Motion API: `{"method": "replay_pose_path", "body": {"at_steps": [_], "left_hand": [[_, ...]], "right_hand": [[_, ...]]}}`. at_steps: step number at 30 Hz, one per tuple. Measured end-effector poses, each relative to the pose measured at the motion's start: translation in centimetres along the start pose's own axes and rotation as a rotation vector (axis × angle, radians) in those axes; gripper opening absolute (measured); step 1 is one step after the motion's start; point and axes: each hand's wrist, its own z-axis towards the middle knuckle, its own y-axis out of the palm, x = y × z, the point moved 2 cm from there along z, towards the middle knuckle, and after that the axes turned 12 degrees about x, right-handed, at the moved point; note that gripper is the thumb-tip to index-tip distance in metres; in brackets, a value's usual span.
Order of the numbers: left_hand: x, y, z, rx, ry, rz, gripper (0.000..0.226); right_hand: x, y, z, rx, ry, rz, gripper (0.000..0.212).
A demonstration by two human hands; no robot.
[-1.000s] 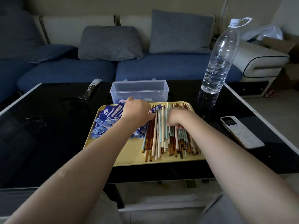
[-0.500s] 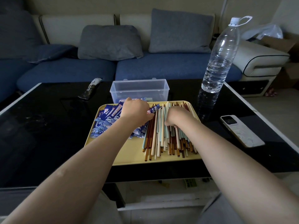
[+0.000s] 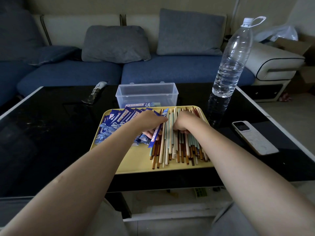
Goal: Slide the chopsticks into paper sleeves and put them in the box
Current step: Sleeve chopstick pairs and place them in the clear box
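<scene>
Your left hand gripped a blue printed paper sleeve, fingers curled round it, so that it ran slantwise from the tray's far edge down over the nearest chopsticks. Your right hand lay on the heap of loose chopsticks, its fingers curled down into them; whether they had pinched a particular stick, you could not tell from this view. The chopsticks, cream, pale green and brown, filled the right half of the yellow tray, and the pile of blue sleeves filled its left half, partly under your left forearm. The clear plastic box stood open just beyond the tray on the black glass table, with a few sleeved pairs lying at its bottom. A large water bottle stood upright to the right of the box, and a white phone lay flat near the tray's right edge. A dark wrapper lay well apart to the left.
</scene>
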Motion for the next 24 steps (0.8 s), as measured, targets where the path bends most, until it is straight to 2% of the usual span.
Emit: {"method": "replay_pose_path", "body": {"at_steps": [4, 8, 15, 20, 24], "left_hand": [[0.3, 0.3, -0.4, -0.074, -0.051, -0.031, 0.041], [0.5, 0.0, -0.8, -0.032, -0.028, -0.072, 0.040], [-0.2, -0.9, -0.8, 0.054, 0.020, -0.143, 0.021], [-0.4, -1.2, -0.7, 0.049, 0.026, -0.095, 0.006], [-0.4, -1.0, -0.6, -0.013, 0.059, -0.004, 0.011]], "right_hand": [[-0.1, 0.3, 0.0, -0.003, 0.039, 0.046, 0.035], [0.4, -0.6, 0.4, 0.171, 0.079, 0.226, 0.026], [1.3, -2.8, 1.1, 0.399, 0.133, 0.764, 0.014], [1.8, -3.4, 1.1, 0.422, 0.213, 1.361, 0.007], [1.9, -3.5, 1.8, 0.409, 0.282, 1.501, 0.014]]}}
